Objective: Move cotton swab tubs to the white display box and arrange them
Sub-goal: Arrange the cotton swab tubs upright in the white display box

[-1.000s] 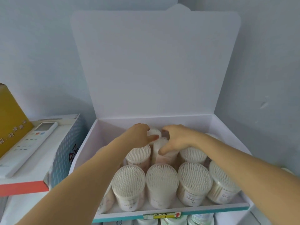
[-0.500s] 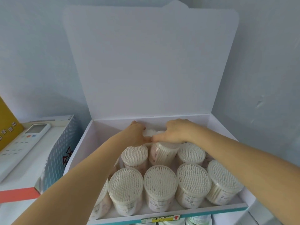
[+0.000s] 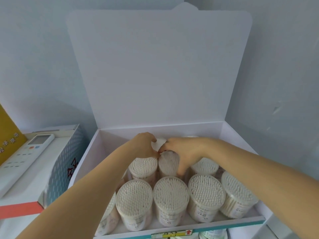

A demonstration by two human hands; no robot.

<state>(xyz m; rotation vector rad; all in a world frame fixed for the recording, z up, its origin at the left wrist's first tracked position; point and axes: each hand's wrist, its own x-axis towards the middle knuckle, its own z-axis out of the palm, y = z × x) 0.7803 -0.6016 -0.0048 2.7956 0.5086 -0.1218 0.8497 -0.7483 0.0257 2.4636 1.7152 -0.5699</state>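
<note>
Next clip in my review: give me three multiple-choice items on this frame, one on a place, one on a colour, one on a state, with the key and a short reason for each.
1. Where does the remote control lie?
A. inside the white display box
B. on the box to the left of the white display box
C. on the lid

2. What colour is the strip along the front edge of the white display box?
A. teal
B. purple
C. black

3. How does the lid of the white display box stand?
A. shut flat
B. torn off
C. open, standing up at the back

Key:
1 B, the remote control rests on the patterned box at the left.
2 A, a teal band runs below the front row of cotton swab tubs.
3 C, the lid rises behind the left hand and right hand, which meet over the rear tubs.
</note>
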